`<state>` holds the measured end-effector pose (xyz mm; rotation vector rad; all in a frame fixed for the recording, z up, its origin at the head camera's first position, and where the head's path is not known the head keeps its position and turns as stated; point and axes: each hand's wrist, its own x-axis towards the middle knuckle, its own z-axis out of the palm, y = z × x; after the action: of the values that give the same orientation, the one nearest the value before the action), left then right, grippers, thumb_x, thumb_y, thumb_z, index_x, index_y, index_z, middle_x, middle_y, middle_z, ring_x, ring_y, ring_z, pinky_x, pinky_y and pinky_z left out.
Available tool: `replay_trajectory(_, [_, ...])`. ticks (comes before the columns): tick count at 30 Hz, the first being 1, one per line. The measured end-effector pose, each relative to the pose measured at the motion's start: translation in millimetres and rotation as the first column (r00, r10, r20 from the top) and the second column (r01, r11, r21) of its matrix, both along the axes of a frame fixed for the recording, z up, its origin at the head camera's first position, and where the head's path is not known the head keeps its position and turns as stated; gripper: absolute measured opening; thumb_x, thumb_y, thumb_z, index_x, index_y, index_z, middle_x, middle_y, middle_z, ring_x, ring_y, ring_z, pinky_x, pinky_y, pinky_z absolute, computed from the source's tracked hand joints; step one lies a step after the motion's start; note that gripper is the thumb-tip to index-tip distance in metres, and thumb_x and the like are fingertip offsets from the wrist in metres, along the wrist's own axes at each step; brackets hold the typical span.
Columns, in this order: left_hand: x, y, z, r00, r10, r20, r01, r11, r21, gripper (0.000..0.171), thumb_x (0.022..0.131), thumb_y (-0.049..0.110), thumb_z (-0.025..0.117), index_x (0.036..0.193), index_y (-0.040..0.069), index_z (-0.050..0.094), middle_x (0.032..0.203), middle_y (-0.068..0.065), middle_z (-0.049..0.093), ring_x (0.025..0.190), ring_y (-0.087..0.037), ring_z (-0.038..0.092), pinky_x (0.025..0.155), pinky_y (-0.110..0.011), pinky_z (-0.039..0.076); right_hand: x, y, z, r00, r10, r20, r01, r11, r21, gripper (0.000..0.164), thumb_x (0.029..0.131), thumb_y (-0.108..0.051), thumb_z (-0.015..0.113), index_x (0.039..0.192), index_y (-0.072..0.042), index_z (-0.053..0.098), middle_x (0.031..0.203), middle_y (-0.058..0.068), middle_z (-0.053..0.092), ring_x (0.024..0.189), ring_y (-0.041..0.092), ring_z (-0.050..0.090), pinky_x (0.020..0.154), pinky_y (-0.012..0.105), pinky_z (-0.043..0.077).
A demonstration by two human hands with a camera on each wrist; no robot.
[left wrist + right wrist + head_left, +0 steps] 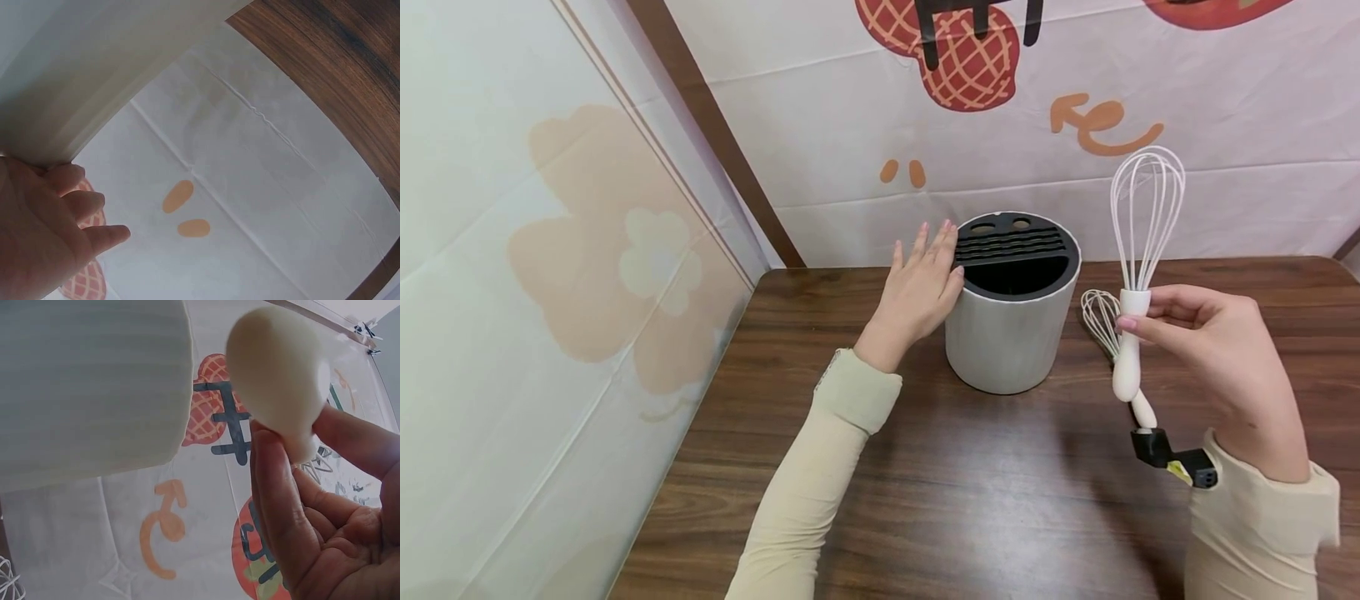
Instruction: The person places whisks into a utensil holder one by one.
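Head cam: right hand pinches a white whisk upright at right of frame; left hand, fingers pretty straight, touches the utensil holder near centre. Left wrist cam: that hand's lower left, by the holder. Right wrist cam: white whisk's handle is pinched, upper right.

holder on table | lying whisk right of holder | cloth behind

The left hand is held with fingers extended; the right hand, well apart, is pinched.
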<state>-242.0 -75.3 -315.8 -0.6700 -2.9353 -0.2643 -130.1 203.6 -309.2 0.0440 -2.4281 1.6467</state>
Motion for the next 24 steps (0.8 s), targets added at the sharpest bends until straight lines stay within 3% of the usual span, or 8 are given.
replay_trajectory(6, [-0.2, 1.0, -0.4, 1.000, 0.001, -0.008, -0.001, 1.000, -0.006, 0.056, 0.102, 0.034, 0.022, 0.153, 0.012, 0.014, 0.157, 0.002, 0.010, 0.144, -0.018, -0.004, 0.114, -0.049, 0.000, -2.9, -3.1, 3.4, 1.000, -0.004, 0.014, 0.004, 1.000, 0.004, 0.016, 0.079, -0.013, 0.077, 0.094, -0.011, 0.072, 0.071, -0.009, 0.070, 0.063, 0.003, 0.063, 0.060, 0.016, 0.047])
replay_trajectory(13, [0.0, 0.1, 0.0, 1.000, 0.007, -0.013, -0.007, 1.000, -0.023, 0.056, 0.102, 0.034, 0.022, 0.153, 0.011, 0.014, 0.157, 0.002, 0.011, 0.144, -0.018, -0.003, 0.114, -0.049, 0.001, -7.8, -6.0, 8.2, 1.000, 0.000, 0.003, 0.000, 0.999, 0.034, 0.014, 0.079, -0.017, 0.077, 0.093, -0.017, 0.073, 0.069, -0.012, 0.069, 0.064, 0.000, 0.062, 0.062, 0.014, 0.043])
replay_trajectory(18, [0.0, -0.2, 0.3, 1.000, 0.004, -0.014, -0.004, 1.000, -0.017, 0.056, 0.102, 0.033, 0.022, 0.153, 0.011, 0.014, 0.157, 0.002, 0.011, 0.144, -0.018, -0.003, 0.114, -0.048, -0.001, -13.8, -13.4, 11.4, 0.999, 0.019, -0.035, -0.022, 0.995, -0.099, 0.014, 0.078, -0.009, 0.077, 0.091, -0.013, 0.074, 0.070, -0.008, 0.070, 0.063, 0.002, 0.064, 0.063, 0.013, 0.045])
replay_trajectory(24, [-0.4, 0.7, 0.1, 1.000, 0.003, -0.018, -0.003, 1.000, -0.024, 0.056, 0.102, 0.034, 0.022, 0.153, 0.011, 0.014, 0.157, 0.002, 0.012, 0.144, -0.018, -0.003, 0.114, -0.048, -0.001, -16.5, -21.4, 15.7, 0.999, 0.023, -0.046, -0.034, 0.967, -0.253, 0.018, 0.076, -0.007, 0.079, 0.093, -0.003, 0.073, 0.071, -0.002, 0.071, 0.062, 0.007, 0.066, 0.063, 0.017, 0.049])
